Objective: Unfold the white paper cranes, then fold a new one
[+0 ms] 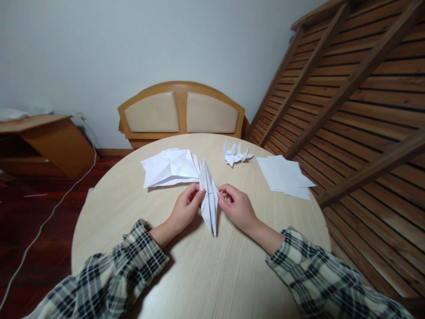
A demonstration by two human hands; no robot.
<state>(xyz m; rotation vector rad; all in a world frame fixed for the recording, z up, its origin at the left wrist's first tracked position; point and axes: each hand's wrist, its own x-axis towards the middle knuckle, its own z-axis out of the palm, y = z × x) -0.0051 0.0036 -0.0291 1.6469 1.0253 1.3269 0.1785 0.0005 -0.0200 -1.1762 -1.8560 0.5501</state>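
Note:
Between my hands a white sheet folded into a long narrow diamond, a piece of folded paper (208, 201), is held just above the table, its points facing away from me and toward me. My left hand (186, 204) pinches its left edge, thumb on top. At its right edge, the fingers of my right hand (237, 207) are closed on the paper. Creases and a lengthwise slit show down its middle. Past my left hand lie creased white sheets (169, 167), and their right side comes close to the folded paper's far tip.
Finished white paper cranes (236, 153) sit together toward the back of the round table (265, 274). Flat white sheets (282, 175) lie at the right. Behind stands a padded headboard (181, 108); wooden slats (358, 97) lean at the right. A white cable (59, 201) runs along the floor.

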